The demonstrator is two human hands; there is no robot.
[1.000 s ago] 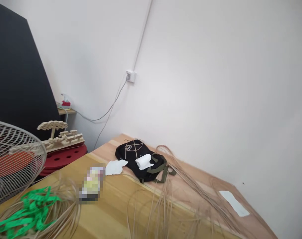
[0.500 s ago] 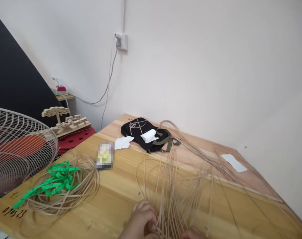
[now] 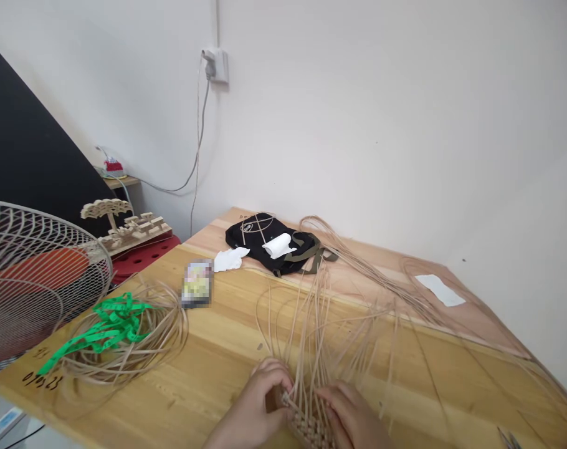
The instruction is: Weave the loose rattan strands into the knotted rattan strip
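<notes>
A woven piece point(image 3: 314, 430) of thin tan strands lies at the bottom centre, its long loose strands point(image 3: 314, 324) fanning away over the wooden table point(image 3: 209, 368). My left hand point(image 3: 262, 399) grips the left edge of the weave between thumb and curled fingers. On the other side, my right hand point(image 3: 349, 411) has its fingers pressed together at the strands on the right of the weave. The lower part of the piece runs out of the frame.
Coiled strands point(image 3: 166, 337) with green tape point(image 3: 119, 321) lie left, near a fan point(image 3: 40, 274). Behind are a blurred packet point(image 3: 197, 284), a black bag point(image 3: 237, 236) and white paper point(image 3: 440, 290). A metal tool point(image 3: 510, 438) shows bottom right, and a wall point(image 3: 381, 125) stands behind the table.
The view has shifted, bringing the woven piece and more of both hands into sight. My right hand has come up and inward to the strands. My left hand still holds the left edge.
</notes>
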